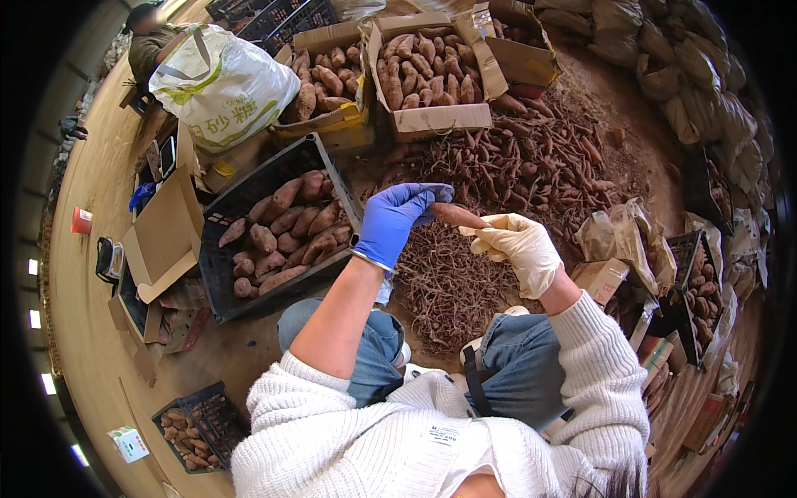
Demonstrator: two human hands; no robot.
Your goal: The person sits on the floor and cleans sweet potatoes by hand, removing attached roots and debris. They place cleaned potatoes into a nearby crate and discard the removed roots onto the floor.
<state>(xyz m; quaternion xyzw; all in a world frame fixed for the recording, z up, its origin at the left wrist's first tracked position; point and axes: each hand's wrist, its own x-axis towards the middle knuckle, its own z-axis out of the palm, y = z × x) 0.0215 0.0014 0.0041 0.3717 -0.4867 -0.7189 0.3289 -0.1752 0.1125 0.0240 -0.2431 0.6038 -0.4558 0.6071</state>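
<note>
A slim reddish sweet potato is held level between my two hands over the floor. My left hand, in a blue glove, grips its left end; the fingertips behind it are partly hidden. My right hand, in a cream glove, pinches the right end between thumb and fingers. Below both hands lies a heap of thin root trimmings. Beyond them spreads a pile of small, thin sweet potatoes. A black plastic crate of larger sweet potatoes stands just left of my left forearm.
Cardboard boxes of sweet potatoes stand ahead, beside a big white woven sack. A seated person is at far left. An open carton lies left. Crates and filled sacks line the right. Another crate sits behind left.
</note>
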